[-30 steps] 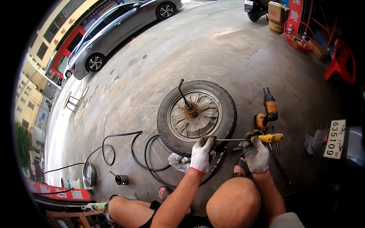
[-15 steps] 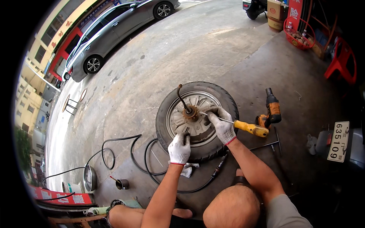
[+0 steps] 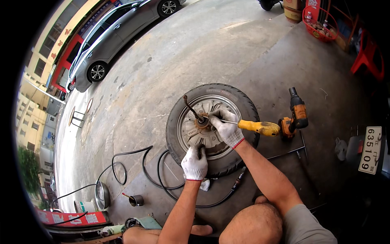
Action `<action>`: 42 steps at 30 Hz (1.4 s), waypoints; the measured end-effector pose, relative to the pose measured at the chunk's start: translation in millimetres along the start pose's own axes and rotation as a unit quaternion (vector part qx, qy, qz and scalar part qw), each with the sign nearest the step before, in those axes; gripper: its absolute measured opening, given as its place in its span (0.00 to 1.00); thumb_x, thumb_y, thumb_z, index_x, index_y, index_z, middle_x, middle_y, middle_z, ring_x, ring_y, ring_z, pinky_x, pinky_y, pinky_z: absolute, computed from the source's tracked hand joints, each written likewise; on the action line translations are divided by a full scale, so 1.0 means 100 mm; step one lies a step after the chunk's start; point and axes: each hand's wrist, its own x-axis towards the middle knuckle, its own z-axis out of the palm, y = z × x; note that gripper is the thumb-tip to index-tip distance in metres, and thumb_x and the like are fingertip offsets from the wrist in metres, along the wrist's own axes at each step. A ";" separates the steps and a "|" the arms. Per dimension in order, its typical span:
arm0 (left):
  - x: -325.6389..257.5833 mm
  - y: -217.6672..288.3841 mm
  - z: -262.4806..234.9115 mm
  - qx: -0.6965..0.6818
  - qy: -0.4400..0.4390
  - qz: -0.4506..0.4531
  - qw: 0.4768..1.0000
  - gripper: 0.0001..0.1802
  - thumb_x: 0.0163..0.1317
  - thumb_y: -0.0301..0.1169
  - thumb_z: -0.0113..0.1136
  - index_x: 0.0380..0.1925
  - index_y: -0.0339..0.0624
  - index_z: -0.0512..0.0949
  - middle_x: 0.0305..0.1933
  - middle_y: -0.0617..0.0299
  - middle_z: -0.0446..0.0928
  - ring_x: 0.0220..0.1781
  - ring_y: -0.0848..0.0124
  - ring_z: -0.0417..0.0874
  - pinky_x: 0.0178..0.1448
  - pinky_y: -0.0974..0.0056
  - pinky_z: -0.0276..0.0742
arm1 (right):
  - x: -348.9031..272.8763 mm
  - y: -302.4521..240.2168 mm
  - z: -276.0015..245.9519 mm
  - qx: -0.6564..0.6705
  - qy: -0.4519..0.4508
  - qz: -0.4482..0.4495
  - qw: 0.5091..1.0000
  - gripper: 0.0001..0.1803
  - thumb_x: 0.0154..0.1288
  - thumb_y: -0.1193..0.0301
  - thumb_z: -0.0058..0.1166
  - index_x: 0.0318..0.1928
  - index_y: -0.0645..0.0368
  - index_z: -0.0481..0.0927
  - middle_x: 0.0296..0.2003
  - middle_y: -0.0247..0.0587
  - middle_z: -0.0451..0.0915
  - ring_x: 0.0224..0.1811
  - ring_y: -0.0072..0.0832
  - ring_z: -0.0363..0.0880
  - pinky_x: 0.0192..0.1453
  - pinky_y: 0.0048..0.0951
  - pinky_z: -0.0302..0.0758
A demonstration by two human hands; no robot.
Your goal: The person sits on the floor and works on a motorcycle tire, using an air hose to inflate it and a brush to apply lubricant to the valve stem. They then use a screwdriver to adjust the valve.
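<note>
A motor wheel lies flat on the ground, its black tyre (image 3: 246, 106) around a silver hub (image 3: 214, 149). A rusty collar (image 3: 198, 124) sits at the hub's centre, where a short cable (image 3: 190, 106) bends upward. My right hand (image 3: 227, 132), in a white knit glove, closes around the shaft of a yellow-handled screwdriver (image 3: 258, 127). Its handle points right, and the shaft runs toward the axle; the glove partly hides the tip end. My left hand (image 3: 194, 164), gloved too, rests at the hub's near edge with fingers pinched; what they hold, if anything, is hidden.
An orange-and-black cordless impact wrench (image 3: 298, 112) stands right of the wheel, near a T-handled bar (image 3: 304, 143). A black air hose (image 3: 159, 179) loops at left, beside a small dark cup (image 3: 137, 200) and a metal basin (image 3: 103, 195). A grey car (image 3: 118, 38) is parked beyond.
My right hand has shifted left across the hub with the screwdriver, closer to the axle. My left hand stays at the hub's near edge. The whole view has turned slightly.
</note>
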 end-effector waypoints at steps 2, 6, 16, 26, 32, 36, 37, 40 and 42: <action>0.01 0.01 0.00 0.001 0.002 -0.002 1.000 0.05 0.64 0.28 0.63 0.39 0.42 0.83 0.33 0.52 0.82 0.32 0.55 0.85 0.38 0.57 0.79 | 0.00 0.01 0.00 0.001 0.003 0.012 1.000 0.02 0.65 0.78 0.61 0.36 0.64 0.84 0.29 0.35 0.84 0.32 0.19 0.81 0.38 0.26 0.78; 0.02 0.02 0.00 -0.002 -0.003 -0.011 1.000 0.05 0.64 0.28 0.63 0.39 0.43 0.83 0.33 0.52 0.82 0.33 0.54 0.85 0.39 0.57 0.80 | -0.08 -0.01 -0.02 0.056 -0.003 0.031 0.998 0.02 0.64 0.79 0.60 0.36 0.64 0.84 0.30 0.37 0.84 0.33 0.19 0.82 0.39 0.26 0.78; 0.01 0.02 0.01 0.014 -0.001 -0.008 1.000 0.05 0.64 0.28 0.63 0.39 0.42 0.83 0.34 0.52 0.82 0.35 0.53 0.85 0.39 0.57 0.80 | -0.16 0.10 0.09 0.046 0.051 -0.032 0.997 0.04 0.67 0.80 0.56 0.41 0.65 0.82 0.31 0.36 0.82 0.32 0.19 0.79 0.38 0.25 0.78; 0.02 0.01 0.00 -0.001 -0.002 -0.016 1.000 0.05 0.64 0.28 0.63 0.39 0.43 0.82 0.34 0.52 0.82 0.36 0.53 0.85 0.41 0.56 0.80 | -0.23 0.01 0.09 -0.003 0.013 -0.025 1.000 0.01 0.64 0.79 0.59 0.36 0.64 0.81 0.28 0.40 0.82 0.30 0.23 0.81 0.37 0.27 0.77; 0.01 0.00 -0.02 -0.007 0.001 -0.009 1.000 0.05 0.63 0.28 0.63 0.39 0.44 0.82 0.34 0.53 0.82 0.36 0.54 0.85 0.42 0.56 0.80 | -0.28 0.05 0.10 0.001 0.033 -0.057 0.998 0.02 0.64 0.81 0.59 0.37 0.63 0.81 0.28 0.39 0.82 0.27 0.22 0.79 0.34 0.26 0.77; 0.01 -0.05 -0.03 -0.035 0.028 0.020 0.999 0.05 0.62 0.27 0.64 0.38 0.43 0.83 0.34 0.52 0.82 0.35 0.54 0.85 0.41 0.57 0.80 | -0.26 0.06 0.06 -0.050 0.003 -0.091 0.995 0.02 0.64 0.82 0.58 0.37 0.63 0.81 0.28 0.38 0.82 0.28 0.20 0.79 0.34 0.26 0.76; 0.01 -0.06 -0.03 -0.031 0.030 0.022 0.999 0.06 0.61 0.26 0.64 0.38 0.43 0.83 0.34 0.52 0.82 0.36 0.54 0.85 0.41 0.57 0.81 | -0.26 0.06 0.05 -0.009 -0.008 -0.028 1.000 0.03 0.65 0.82 0.58 0.38 0.64 0.81 0.28 0.38 0.82 0.28 0.19 0.78 0.34 0.25 0.76; -0.01 -0.09 -0.03 -0.040 0.029 0.018 0.999 0.06 0.60 0.25 0.64 0.38 0.42 0.83 0.34 0.52 0.82 0.37 0.53 0.85 0.42 0.57 0.81 | -0.25 0.08 0.09 -0.012 -0.023 -0.021 0.999 0.04 0.65 0.83 0.58 0.38 0.64 0.82 0.29 0.37 0.82 0.29 0.19 0.79 0.35 0.24 0.77; -0.01 -0.10 -0.03 -0.036 0.027 0.016 0.999 0.06 0.60 0.25 0.64 0.38 0.42 0.83 0.34 0.52 0.83 0.37 0.53 0.85 0.42 0.56 0.81 | -0.24 0.09 0.15 -0.038 -0.033 -0.048 0.998 0.04 0.64 0.83 0.58 0.39 0.64 0.82 0.29 0.38 0.82 0.29 0.19 0.79 0.36 0.24 0.77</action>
